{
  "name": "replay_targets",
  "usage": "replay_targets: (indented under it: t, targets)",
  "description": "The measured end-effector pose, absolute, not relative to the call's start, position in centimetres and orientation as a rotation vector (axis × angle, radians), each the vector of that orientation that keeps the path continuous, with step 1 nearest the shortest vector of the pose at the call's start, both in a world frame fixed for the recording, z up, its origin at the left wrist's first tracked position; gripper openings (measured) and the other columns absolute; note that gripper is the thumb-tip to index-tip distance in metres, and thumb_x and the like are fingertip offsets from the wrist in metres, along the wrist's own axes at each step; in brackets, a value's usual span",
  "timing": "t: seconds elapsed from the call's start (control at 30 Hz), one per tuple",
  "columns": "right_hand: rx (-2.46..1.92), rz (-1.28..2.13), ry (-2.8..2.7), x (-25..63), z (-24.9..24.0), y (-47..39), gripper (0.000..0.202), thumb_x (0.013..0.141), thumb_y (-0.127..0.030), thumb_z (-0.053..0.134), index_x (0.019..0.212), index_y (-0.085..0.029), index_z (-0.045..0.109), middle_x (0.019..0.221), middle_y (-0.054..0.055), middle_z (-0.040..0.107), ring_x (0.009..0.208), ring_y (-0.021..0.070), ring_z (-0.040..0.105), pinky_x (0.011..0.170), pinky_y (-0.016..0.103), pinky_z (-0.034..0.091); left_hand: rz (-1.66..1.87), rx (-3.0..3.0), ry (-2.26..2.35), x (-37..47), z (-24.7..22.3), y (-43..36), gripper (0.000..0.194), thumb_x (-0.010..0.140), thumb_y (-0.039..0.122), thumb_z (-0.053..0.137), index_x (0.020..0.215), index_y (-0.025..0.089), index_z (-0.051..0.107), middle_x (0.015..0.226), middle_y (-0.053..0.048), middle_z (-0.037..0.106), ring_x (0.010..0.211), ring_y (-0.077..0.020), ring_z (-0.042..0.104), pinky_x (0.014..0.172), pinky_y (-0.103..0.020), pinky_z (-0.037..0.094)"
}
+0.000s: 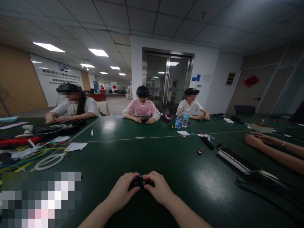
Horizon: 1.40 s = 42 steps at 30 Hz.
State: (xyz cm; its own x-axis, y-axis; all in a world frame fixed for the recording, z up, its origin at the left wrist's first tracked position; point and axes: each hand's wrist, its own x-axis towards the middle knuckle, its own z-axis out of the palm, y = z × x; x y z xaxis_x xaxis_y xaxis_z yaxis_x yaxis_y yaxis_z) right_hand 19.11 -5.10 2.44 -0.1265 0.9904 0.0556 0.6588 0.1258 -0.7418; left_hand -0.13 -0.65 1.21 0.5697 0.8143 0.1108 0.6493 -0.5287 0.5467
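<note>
Glinting at the top, a small black object (pixel 142 181)

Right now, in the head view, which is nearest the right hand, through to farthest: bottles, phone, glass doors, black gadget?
From the right hand:
1. Black gadget, in its grasp
2. Phone, to its right
3. Bottles, ahead, slightly right
4. Glass doors, beyond the bottles

Dark green table (pixel 142 153), scattered with brighter colours

Near centre, a small object (pixel 136 181) is black. At left, tangled cables (pixel 26 160) mix yellow, blue, green and white. Far centre, a shirt (pixel 142 108) is pink with darker lettering; the far-left top (pixel 89 106) is white. Far right, a diamond sign (pixel 251 81) is red.
</note>
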Motion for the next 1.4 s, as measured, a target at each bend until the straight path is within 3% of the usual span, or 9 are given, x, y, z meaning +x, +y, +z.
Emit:
replay_targets:
  t: [0.47,0.83,1.4]
  targets:
    - [-1.572,0.637,-1.913,18.9,1.8,-4.9,0.018,0.074,-0.026,0.06,0.092,-0.027,0.063,0.095,-0.001,0.058,0.09,0.0176,0.053,0.082,0.032,0.039,0.521,2.366,1.137,-0.2,0.3,-0.1,0.041,0.08,0.031,0.051,0.12,0.024,0.052,0.115,-0.006,0.055,0.106,-0.0224,0.05,0.093,-0.036,0.038]
    - [-1.452,0.84,-1.492,19.8,1.8,-4.9,0.017,0.08,-0.028,0.05,0.095,-0.025,0.056,0.091,0.0,0.061,0.084,0.0169,0.059,0.075,0.031,0.046,0.486,2.327,1.196,-0.3,0.8,-0.1,0.043,0.08,0.034,0.048,0.122,0.022,0.051,0.121,-0.006,0.052,0.111,-0.0227,0.047,0.097,-0.037,0.037]
    - [-1.465,0.49,-1.1,24.1,0.9,-3.4,0.037,0.079,-0.042,0.049,0.11,-0.022,0.054,0.104,0.005,0.061,0.09,0.0206,0.059,0.081,0.035,0.048,0.5,2.264,1.184,-0.3,1.4,-0.4,0.045,0.08,0.036,0.048,0.123,0.022,0.05,0.123,-0.006,0.051,0.113,-0.0227,0.047,0.099,-0.037,0.036]
